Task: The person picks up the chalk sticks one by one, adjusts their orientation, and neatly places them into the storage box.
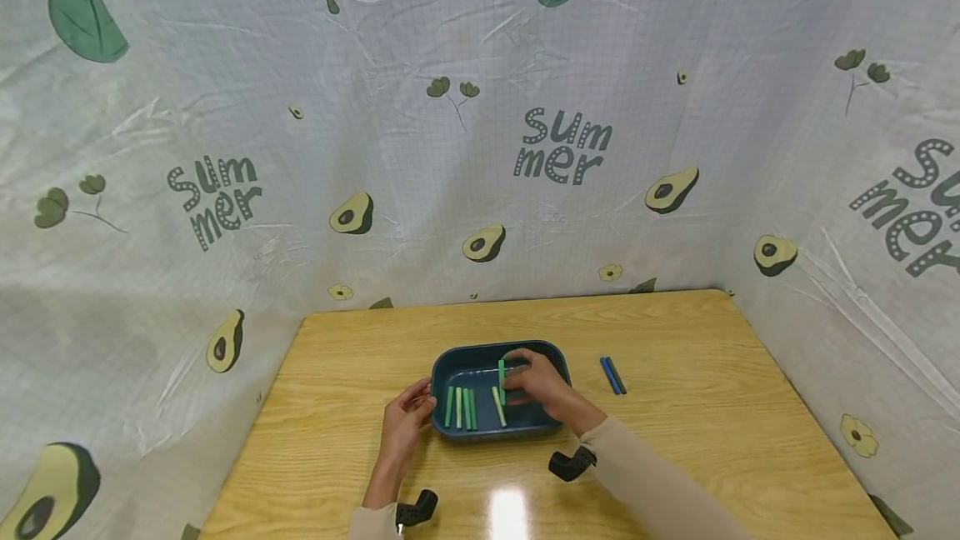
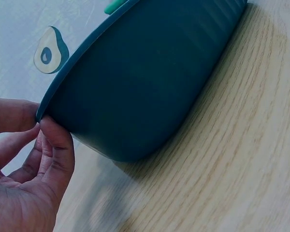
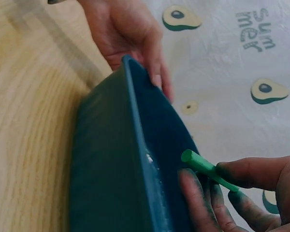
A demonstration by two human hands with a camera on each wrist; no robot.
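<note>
On the left, a white sheet printed with avocados, leaves and the word "summer" [image 1: 217,190] hangs beside and behind a table with a yellowish wood-grain top [image 1: 360,357]. A beige left sleeve [image 1: 375,523] and a small black device worn on the left wrist [image 1: 417,509] lead up to the left hand [image 1: 403,423], which pinches the rim of a dark blue rectangular tray with rounded corners [image 1: 498,437] between thumb and fingers at its left end. The tray rests on the table, and inside its left part four slim sticks stand side by side in a row: a green stick [image 1: 448,407], a pale yellow-green stick [image 1: 459,407], then two more green sticks [image 1: 469,409], near one another. To the right of that row, a second pale stick [image 1: 498,407] lies slightly tilted. Just beside it is a bright green round stick [image 3: 200,163], held over the tray's interior by the right hand [image 1: 536,380], whose thumb and fingers grasp it; the right wrist view shows dark green smudges on those fingertips. Another black device [image 1: 572,464] sits on the right wrist, at the edge of a beige right sleeve [image 1: 652,482]. Farther right, apart from the tray, a blue stick [image 1: 610,376] and a dark green stick [image 1: 617,375] lie together on the table.
</note>
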